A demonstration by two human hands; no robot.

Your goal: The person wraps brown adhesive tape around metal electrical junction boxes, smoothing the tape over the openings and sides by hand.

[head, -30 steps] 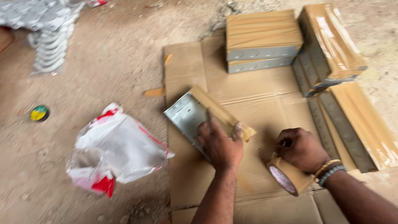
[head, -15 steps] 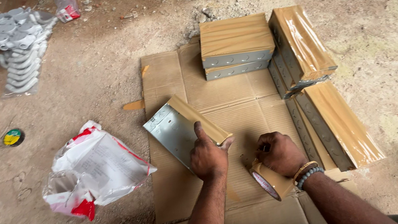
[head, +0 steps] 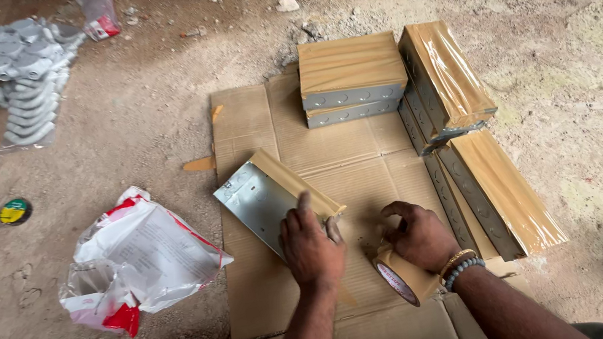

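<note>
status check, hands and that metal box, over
Left hand pressed flat on grey metal box with tan-taped edge. Right hand grips brown tape roll. Both on flattened cardboard sheet; nothing in the way.

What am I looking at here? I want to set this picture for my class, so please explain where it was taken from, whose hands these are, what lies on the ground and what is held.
The picture comes from a camera worn on a person's head, looking down at their own two bare hands. The left hand presses on a grey metal box edged with tan tape. The right hand, with bracelets at the wrist, holds a roll of tan tape. Both work over flattened cardboard on a dusty floor. Behind lie more boxes already covered in tape. To the left sit a crumpled white and red plastic bag and a pile of grey fittings.
</note>
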